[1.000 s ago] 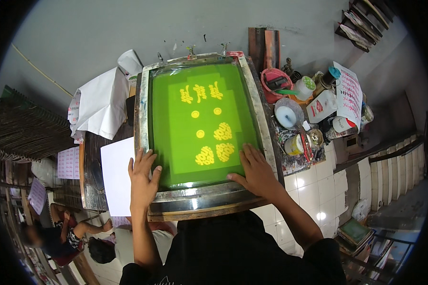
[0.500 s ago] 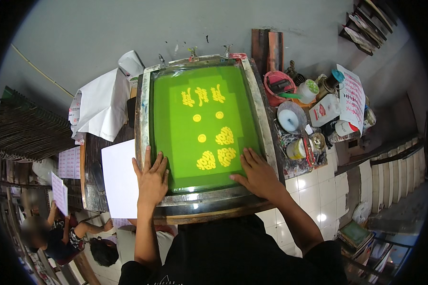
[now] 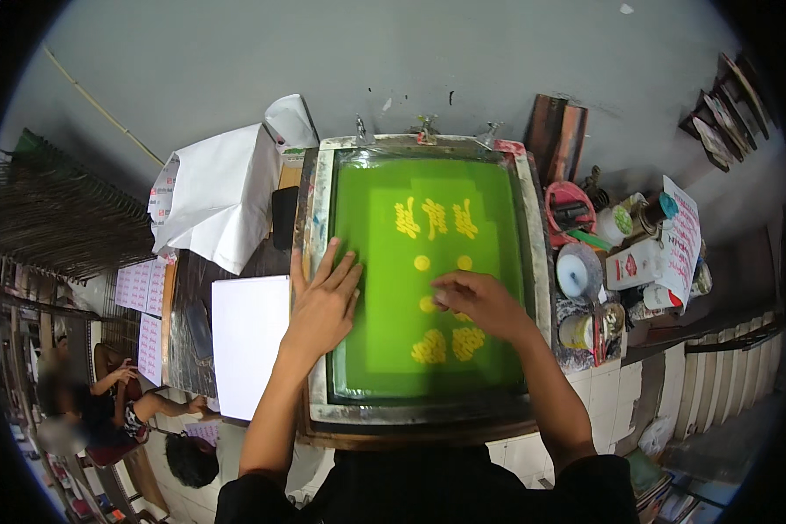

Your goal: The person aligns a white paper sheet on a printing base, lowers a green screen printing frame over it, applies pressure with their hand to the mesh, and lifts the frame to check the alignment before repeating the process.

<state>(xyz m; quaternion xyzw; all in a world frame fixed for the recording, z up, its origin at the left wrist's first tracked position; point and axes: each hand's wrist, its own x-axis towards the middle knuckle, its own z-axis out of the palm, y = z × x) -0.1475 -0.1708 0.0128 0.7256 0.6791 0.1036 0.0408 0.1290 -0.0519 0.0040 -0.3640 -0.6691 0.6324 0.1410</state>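
Observation:
A screen-printing frame [image 3: 428,411] with pale, worn edges lies on the table in front of me. Its green mesh [image 3: 384,271] carries yellow lettering-like shapes, small round dots and patterned clusters. Fingers spread, my left hand [image 3: 320,313] rests on the left edge of the frame and mesh. My right hand [image 3: 485,304] is over the right middle of the mesh, fingers curled together beside a yellow dot. It covers part of the design, and anything between its fingertips is hidden. White paper sheets [image 3: 249,349] lie left of the frame, close to my left forearm.
Small metal clamps [image 3: 426,131] stand behind the frame. On the right are a red bowl [image 3: 570,210], a white tub [image 3: 573,273] and several stained containers. A large white wrapped bundle [image 3: 214,196] is at the back left. Another person [image 3: 109,410] sits at the lower left.
My right hand has left the frame's lower right edge and moved up and inward over the mesh, its fingers now curled. My left hand stays at the left edge. The view has shifted.

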